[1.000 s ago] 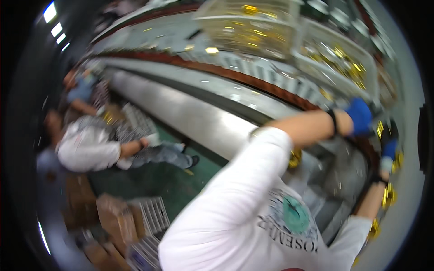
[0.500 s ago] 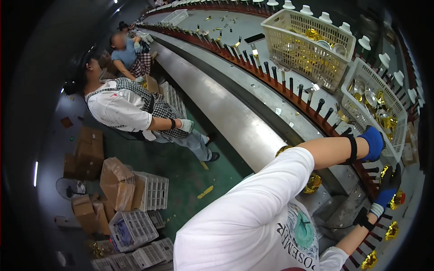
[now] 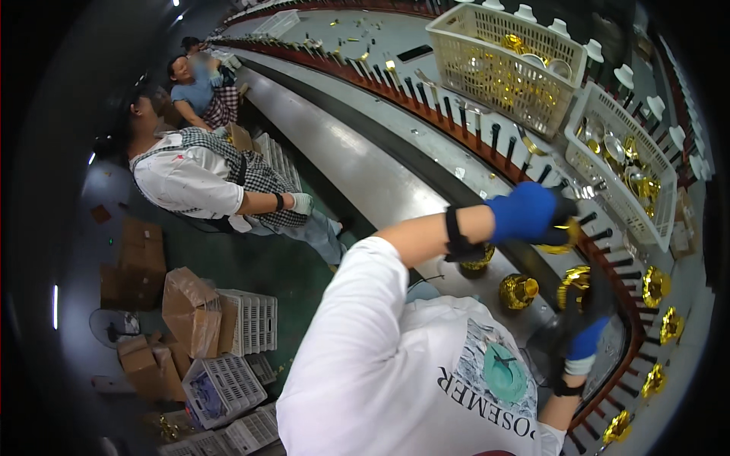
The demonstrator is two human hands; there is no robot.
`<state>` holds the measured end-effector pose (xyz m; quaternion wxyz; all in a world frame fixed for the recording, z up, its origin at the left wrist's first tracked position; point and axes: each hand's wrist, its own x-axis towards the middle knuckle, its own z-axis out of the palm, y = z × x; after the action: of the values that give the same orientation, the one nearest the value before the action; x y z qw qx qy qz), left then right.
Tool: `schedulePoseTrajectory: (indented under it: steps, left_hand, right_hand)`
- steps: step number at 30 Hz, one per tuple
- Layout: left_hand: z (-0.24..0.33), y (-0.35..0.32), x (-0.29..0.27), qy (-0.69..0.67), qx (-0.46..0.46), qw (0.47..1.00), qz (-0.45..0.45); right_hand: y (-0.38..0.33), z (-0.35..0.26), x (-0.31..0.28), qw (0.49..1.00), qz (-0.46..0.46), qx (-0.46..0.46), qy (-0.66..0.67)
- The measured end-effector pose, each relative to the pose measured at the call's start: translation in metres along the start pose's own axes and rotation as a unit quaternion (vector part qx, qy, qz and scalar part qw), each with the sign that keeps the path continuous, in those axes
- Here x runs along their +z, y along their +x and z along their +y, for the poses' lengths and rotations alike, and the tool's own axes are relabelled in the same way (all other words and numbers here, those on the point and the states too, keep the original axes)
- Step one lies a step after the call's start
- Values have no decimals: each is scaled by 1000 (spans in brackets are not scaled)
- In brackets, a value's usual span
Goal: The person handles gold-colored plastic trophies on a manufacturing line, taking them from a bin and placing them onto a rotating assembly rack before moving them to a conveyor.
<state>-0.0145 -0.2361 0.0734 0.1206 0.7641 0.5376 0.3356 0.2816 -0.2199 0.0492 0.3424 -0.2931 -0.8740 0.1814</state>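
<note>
Both my hands wear blue gloves with dark palms. My left hand (image 3: 532, 216) is closed above the bench's inner edge, its fingers partly hidden and blurred. A shiny gold piece (image 3: 561, 242) shows under its fingertips and seems to be in its grip. Closer to my body, my right hand (image 3: 595, 304) is wrapped round another shiny gold, rounded piece (image 3: 572, 285). On the metal ledge in front of my shirt stands a gold vase-shaped piece (image 3: 518, 291). A second gold vase-shaped piece (image 3: 477, 262) is partly covered by my left wrist.
A rail of dark upright rods (image 3: 494, 140) curves along the bench, with gold flower-shaped pieces (image 3: 655, 286) beyond it at right. Two pale plastic crates (image 3: 502, 72) hold gold and silver parts. At left stand a person in a checked apron (image 3: 205, 178), cardboard boxes and more crates (image 3: 251, 323).
My left hand has come back from beside the right-hand crate toward my body. My right hand has moved left from the rods, with a gold piece in it. The whole view has shifted slightly.
</note>
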Motion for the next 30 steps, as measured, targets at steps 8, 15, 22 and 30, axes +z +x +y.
schedulePoseTrajectory:
  steps: [8,15,22,30]
  left_hand:
    - [-141,-134,115,76,-258,956,-115]
    - [-139,-137,170,148,-147,974,-83]
    - [-138,-144,151,49,-213,975,36]
    - [-178,-326,215,-223,-616,754,-44]
  right_hand:
    - [-105,114,153,985,-78,151,23]
    - [-95,126,193,991,-99,85,-28]
    - [-63,127,167,991,-8,118,-59]
    - [-205,191,164,939,-61,338,-20]
